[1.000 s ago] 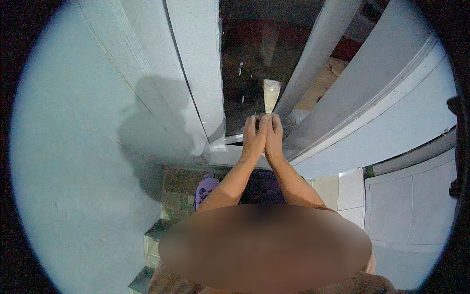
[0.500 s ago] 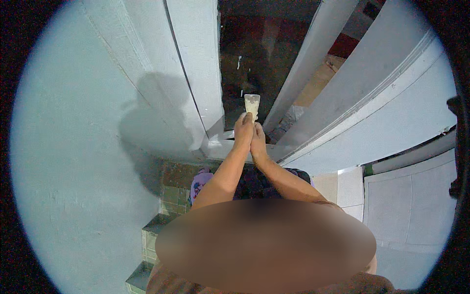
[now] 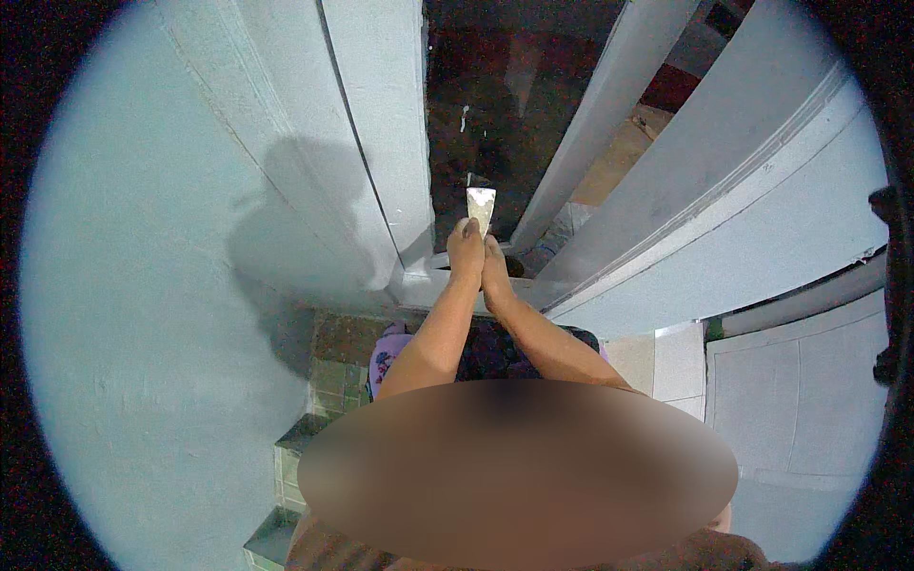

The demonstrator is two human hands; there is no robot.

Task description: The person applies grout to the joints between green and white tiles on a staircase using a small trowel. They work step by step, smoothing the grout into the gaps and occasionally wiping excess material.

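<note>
A putty knife [image 3: 481, 204], its pale, flared blade smeared with white, points away from me against the dark glass pane [image 3: 519, 105]. My left hand [image 3: 466, 252] is closed around its lower part, thumb along it. Pressed close on the right, my right hand [image 3: 495, 265] is also closed at the knife's lower end. The handle is hidden within the hands. White marks [image 3: 465, 119] show on the glass ahead of the blade.
White frame posts [image 3: 381, 114] border the glass on the left, and another post [image 3: 581, 124] on the right. A pale wall [image 3: 133, 285] stands at my left. Tiled steps [image 3: 290, 466] lie below left; a white panel [image 3: 800, 381] is at far right.
Both hands and the putty knife have shifted slightly left. The blade has turned and now shows a brighter, white-smeared face.
</note>
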